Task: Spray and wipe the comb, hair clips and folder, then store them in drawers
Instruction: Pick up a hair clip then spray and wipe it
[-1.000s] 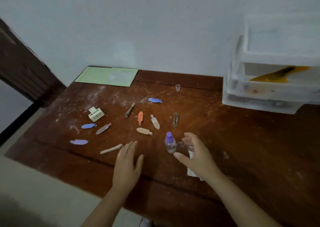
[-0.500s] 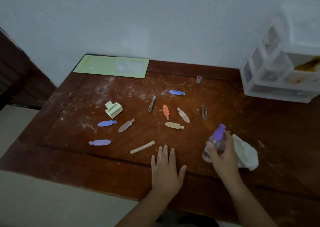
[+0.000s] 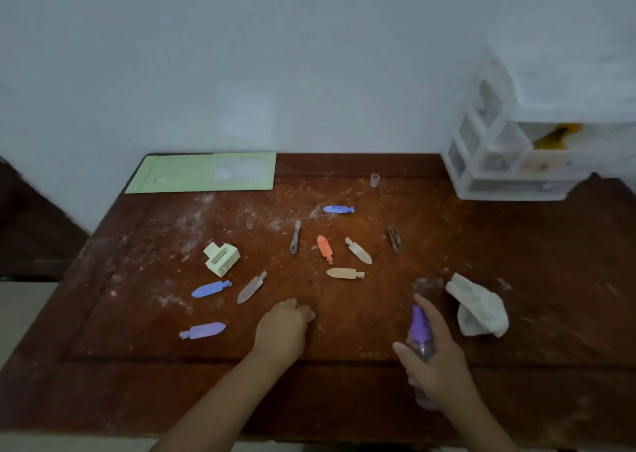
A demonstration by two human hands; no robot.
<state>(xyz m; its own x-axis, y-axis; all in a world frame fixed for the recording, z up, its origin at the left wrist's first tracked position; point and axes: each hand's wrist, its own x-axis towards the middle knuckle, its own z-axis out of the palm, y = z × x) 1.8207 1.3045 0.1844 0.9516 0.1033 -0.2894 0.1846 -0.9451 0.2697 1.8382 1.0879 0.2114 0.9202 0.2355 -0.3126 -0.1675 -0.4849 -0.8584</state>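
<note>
While my right hand (image 3: 438, 365) has its fingers wrapped round the little clear spray bottle (image 3: 422, 339) with the purple top, my left hand (image 3: 282, 327) sits curled on the tabletop (image 3: 550, 314), knuckles down; can't tell if it's got anything in it. A crumpled white cloth (image 3: 478, 310) lies just right of the bottle. Further out the hair clips are scattered around: purple (image 3: 203, 330), blue (image 3: 210, 288), pinkish (image 3: 252, 287), tan (image 3: 345, 273), orange (image 3: 325, 247), all dusty-looking. At the back edge lies the pale green folder (image 3: 186, 173), and the white drawers (image 3: 509, 162) stand far right.
</note>
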